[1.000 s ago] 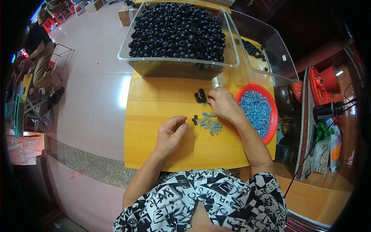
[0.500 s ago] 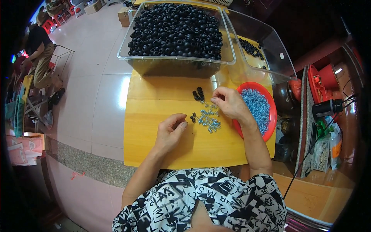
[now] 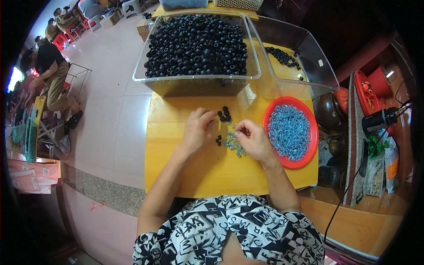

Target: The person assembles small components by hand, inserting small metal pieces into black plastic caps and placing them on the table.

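At the small group of black round pieces (image 3: 225, 115) on the yellow table, my left hand (image 3: 197, 129) reaches in with bent, parted fingers. Its fingertips are beside the nearest piece; whether they touch it I cannot tell. My right hand (image 3: 255, 141) is closed in a pinch, thumb against index finger, over the loose pile of small shiny silver-blue pieces (image 3: 232, 145). What the pinch holds is too small to make out. A few more black pieces (image 3: 218, 140) lie left of this pile. Beside my right hand sits a red bowl (image 3: 312, 152) full of similar silver-blue pieces.
A clear plastic bin (image 3: 194, 79) heaped with hollow black pieces stands at the table's far side. Another clear bin (image 3: 324, 81), with some black pieces, is to its right. A cabinet with a black device (image 3: 379, 119) borders the right. Other people sit and stand at far left.
My left hand has moved forward to the black pieces. My right hand has come nearer to me and slightly left, over the silver-blue pile. The whole view has shifted a little.
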`<action>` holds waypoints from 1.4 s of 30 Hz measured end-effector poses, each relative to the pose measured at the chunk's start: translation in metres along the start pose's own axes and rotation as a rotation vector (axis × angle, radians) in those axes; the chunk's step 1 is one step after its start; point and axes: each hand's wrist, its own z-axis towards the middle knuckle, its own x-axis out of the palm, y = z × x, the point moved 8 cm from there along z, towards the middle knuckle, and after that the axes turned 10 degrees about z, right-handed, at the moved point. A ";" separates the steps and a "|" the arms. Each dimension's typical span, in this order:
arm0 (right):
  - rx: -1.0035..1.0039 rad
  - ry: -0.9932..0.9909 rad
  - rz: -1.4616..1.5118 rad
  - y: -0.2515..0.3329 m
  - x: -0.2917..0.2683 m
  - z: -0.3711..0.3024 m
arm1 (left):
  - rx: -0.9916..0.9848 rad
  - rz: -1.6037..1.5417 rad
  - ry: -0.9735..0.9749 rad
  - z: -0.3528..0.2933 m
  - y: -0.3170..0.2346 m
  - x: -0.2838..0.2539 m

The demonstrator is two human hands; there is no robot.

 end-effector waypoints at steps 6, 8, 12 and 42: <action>-0.016 -0.049 0.166 -0.014 -0.003 -0.001 | 0.159 0.117 0.007 0.015 0.001 0.026; -0.028 -0.057 0.220 -0.017 -0.003 0.000 | 0.155 0.092 0.023 0.014 0.007 0.031; -0.008 -0.008 0.293 -0.013 -0.001 -0.005 | 0.126 0.063 0.001 0.006 0.004 0.020; -0.057 0.121 0.333 0.038 0.045 -0.007 | -0.496 -1.435 0.074 -0.073 0.020 0.004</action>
